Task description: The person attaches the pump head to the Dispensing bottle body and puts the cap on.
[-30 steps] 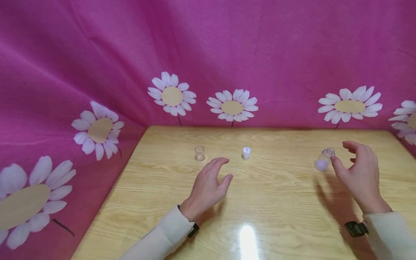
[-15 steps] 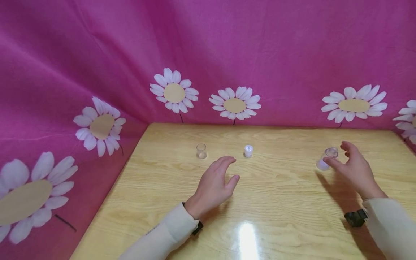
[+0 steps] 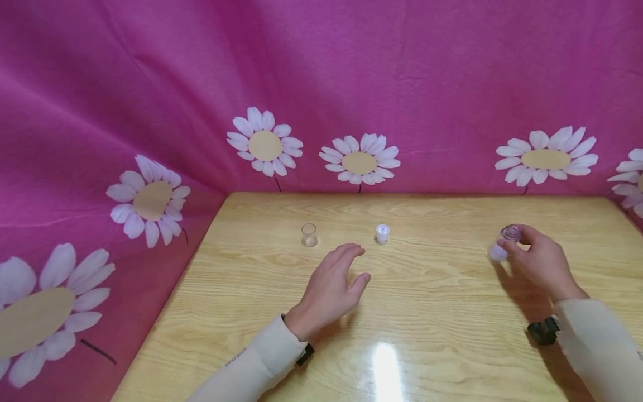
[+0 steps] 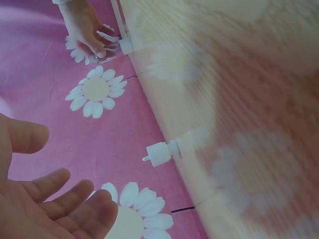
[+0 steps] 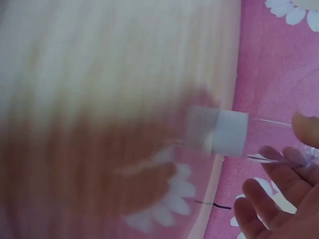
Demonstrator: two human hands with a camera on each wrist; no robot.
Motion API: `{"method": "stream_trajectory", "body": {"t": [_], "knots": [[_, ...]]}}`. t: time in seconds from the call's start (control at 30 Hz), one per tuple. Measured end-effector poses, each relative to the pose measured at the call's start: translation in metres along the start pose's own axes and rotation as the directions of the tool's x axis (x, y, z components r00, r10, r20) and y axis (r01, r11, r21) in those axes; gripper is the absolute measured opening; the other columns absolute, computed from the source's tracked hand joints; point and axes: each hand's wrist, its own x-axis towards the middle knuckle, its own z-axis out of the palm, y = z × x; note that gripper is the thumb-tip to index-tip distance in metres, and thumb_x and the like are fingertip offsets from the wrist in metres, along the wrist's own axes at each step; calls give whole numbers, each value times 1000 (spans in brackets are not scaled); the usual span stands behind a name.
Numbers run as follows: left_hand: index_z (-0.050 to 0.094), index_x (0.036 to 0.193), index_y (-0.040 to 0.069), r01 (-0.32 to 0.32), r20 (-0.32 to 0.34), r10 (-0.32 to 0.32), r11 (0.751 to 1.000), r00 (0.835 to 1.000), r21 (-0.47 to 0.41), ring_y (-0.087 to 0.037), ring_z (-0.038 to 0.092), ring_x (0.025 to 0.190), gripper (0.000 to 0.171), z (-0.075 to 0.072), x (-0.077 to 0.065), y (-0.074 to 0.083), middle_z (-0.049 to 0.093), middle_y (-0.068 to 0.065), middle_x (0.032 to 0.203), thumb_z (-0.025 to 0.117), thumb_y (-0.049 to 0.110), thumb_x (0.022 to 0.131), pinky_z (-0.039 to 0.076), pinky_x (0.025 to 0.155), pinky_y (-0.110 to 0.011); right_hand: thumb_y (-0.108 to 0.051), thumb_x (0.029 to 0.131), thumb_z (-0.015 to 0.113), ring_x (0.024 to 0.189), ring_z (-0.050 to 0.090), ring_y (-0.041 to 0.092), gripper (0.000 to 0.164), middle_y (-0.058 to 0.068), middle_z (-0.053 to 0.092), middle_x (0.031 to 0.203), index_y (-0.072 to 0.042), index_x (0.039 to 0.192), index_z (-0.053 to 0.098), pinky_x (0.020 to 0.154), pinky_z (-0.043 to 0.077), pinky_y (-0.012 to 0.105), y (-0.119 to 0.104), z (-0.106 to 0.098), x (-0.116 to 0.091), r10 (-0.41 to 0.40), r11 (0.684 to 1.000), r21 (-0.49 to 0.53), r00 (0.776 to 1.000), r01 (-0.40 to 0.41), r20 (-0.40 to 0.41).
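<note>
My right hand [image 3: 543, 262] grips a small clear bottle [image 3: 509, 234] between thumb and fingers. The bottle has a white lower part [image 5: 230, 132] and stands upright on the table at the right in the head view. My left hand [image 3: 329, 287] is above the table with nothing in it, its fingers loosely bent and thumb apart. Beyond that hand stand a small white piece [image 3: 382, 234] and a clear cup [image 3: 309, 235]. In the left wrist view the white piece [image 4: 158, 154] shows a cylindrical body with a narrow tip.
The wooden table [image 3: 442, 312] is glossy and reflects light near its front. A pink cloth [image 3: 442, 84] with white daisies hangs along its back and left side.
My right hand has moved left to the clear bottle, and its thumb and fingers have come together on it. The bottle, tilted earlier, stands straighter. The left hand has shifted slightly right.
</note>
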Motion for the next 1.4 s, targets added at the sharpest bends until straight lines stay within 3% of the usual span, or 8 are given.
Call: {"method": "stream_trajectory", "body": {"t": [0.17,0.47,0.6,0.73,0.97,1.17,1.27,1.4], "knots": [[59,132,6,6,-3,-6,1000,1000,-4,-22,54,132,43,-2,-1,-1,57,-7,141,65,26,95,45,110,-39,-48,99,53,111,49,49,66,34,52,128,4,139,43,88,43,58,-1,0,0,43,998,42,999,-45,26],[60,131,7,-1,9,1,1000,1000,-13,-22,53,133,41,-4,0,-3,57,-6,141,64,28,95,45,110,-39,-34,100,57,102,55,50,58,38,58,117,11,133,45,85,45,60,2,2,0,11,1000,-27,1000,-10,21],[62,128,7,13,23,-13,1000,1000,-16,-22,53,134,39,-5,-1,-3,57,-6,142,64,28,95,45,110,-40,-35,98,60,96,56,45,52,34,60,112,8,127,52,74,48,47,2,3,0,-5,999,-47,1000,5,-7],[62,128,7,18,35,-18,1000,999,-15,-22,52,134,38,-6,-1,-3,56,-7,143,63,28,96,44,110,-41,-39,96,64,89,55,38,51,28,61,105,4,122,55,66,41,31,1,3,-1,-14,997,-78,1000,13,-12],[62,128,7,9,29,-9,1000,1000,-18,-22,52,134,38,-10,-1,0,55,-6,144,63,28,96,44,110,-40,-35,95,66,87,59,39,48,29,64,99,6,116,58,63,40,28,-5,0,-3,-63,992,-110,994,53,-88],[62,129,8,17,27,-16,1000,1000,-21,-21,51,135,39,-10,-2,0,54,-5,144,62,28,96,45,110,-40,-41,92,68,85,59,33,53,27,66,98,4,118,60,59,41,24,-14,-4,-3,-79,994,-82,995,74,-60],[62,129,7,16,25,-15,1000,1000,-24,-21,51,135,39,-11,-3,0,54,-6,145,62,28,96,44,110,-41,-43,91,69,83,58,23,52,24,67,100,2,116,62,60,41,22,-20,-6,-4,-73,996,-50,997,71,-36],[61,130,7,18,19,-18,1000,1000,-20,-22,51,135,40,-12,-4,-1,55,-6,144,63,29,96,43,111,-41,-41,89,72,78,50,-5,48,19,67,102,-1,114,64,60,41,17,-27,-6,-8,-89,996,-3,996,89,-33]]}}
